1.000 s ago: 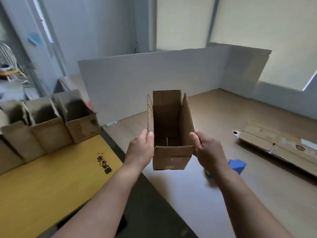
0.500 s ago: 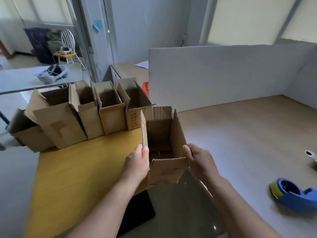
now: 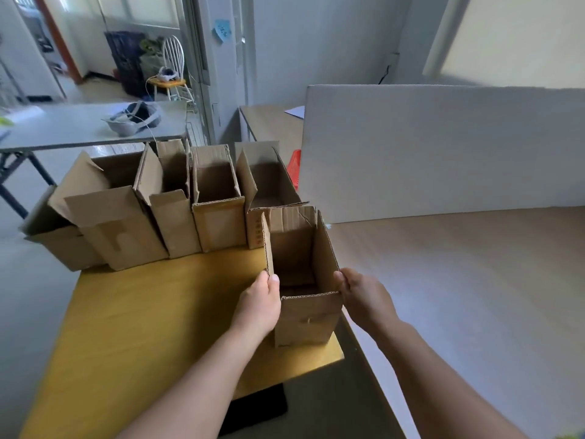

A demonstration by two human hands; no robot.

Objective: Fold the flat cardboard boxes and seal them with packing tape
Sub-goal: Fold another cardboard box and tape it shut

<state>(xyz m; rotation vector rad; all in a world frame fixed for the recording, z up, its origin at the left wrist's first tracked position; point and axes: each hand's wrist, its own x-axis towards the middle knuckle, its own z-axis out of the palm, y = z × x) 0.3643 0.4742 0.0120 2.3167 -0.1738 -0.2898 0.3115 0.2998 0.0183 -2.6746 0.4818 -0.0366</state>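
Cardboard box (image 3: 305, 318), erected with its top flaps open, is hanging at the near right corner of the yellow worktop (image 3: 142, 327); contact unclear. Left hand (image 3: 258, 307) and right hand (image 3: 364, 299) are clamping its side walls. Judged step: parking it. Next move is probably calling for lining it up against the row of open boxes (image 3: 218, 217), then letting go.

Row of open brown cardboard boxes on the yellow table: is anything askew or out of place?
Yes: the leftmost brown cardboard box looks tilted and appears to overhang the yellow table's far left corner. It might slip off.
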